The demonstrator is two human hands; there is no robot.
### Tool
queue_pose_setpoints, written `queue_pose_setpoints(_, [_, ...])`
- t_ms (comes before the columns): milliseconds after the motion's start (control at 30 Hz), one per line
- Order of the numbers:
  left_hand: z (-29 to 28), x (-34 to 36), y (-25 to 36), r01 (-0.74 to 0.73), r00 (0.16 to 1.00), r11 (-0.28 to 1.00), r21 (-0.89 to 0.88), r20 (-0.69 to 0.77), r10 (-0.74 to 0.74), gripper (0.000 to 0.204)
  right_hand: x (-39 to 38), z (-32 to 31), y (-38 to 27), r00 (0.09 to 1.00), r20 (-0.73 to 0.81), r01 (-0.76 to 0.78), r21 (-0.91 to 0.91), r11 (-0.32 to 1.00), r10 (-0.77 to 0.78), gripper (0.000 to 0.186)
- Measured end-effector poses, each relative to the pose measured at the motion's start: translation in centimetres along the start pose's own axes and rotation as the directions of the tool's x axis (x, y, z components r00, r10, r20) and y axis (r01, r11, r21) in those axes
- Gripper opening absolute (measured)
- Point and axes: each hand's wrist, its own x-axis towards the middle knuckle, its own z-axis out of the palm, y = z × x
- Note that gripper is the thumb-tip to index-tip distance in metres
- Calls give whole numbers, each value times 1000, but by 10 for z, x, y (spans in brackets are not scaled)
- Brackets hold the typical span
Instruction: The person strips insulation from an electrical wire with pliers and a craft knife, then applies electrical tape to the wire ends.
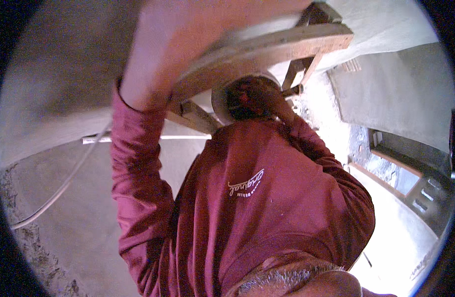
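My left hand is large, close and blurred across the top, above a wooden beam. Its fingers are smeared by motion and partly cut off by the picture's edge, so what it holds, if anything, does not show. Lower down, my right hand is at a round, pale-rimmed container with a dark inside. Something reddish shows in there, too dim to name, and the right fingers are lost in the shadow. Beside that hand sticks out a short, dark, rounded end, perhaps a handle.
The beam belongs to a wooden frame with legs. A pale cable hangs at the left, near a thin white strip. Grey plastered walls surround me. To the right are bright ground and an orange-brown frame.
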Motion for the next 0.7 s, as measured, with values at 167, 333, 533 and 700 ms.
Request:
queue_pose_setpoints(167, [55,-59,-23,120,941,894,-432,-237,-241,8,13,9,13,999,19,-30,-84,996,31,40])
queue_pose_setpoints(333, [60,-83,-9,235,852,670,-704,-182,-491,25,20,18,13,996,52,-59,-159,986,68,38])
queue_pose_setpoints(533, [67,-82,-2,194,872,682,-705,-195,-449,20,25,28,13,993,64,-84,-195,977,99,36])
queue_pose_setpoints(700, [70,-79,-2,105,879,712,-695,-270,-393,18,29,25,15,991,69,-100,-223,970,118,34])
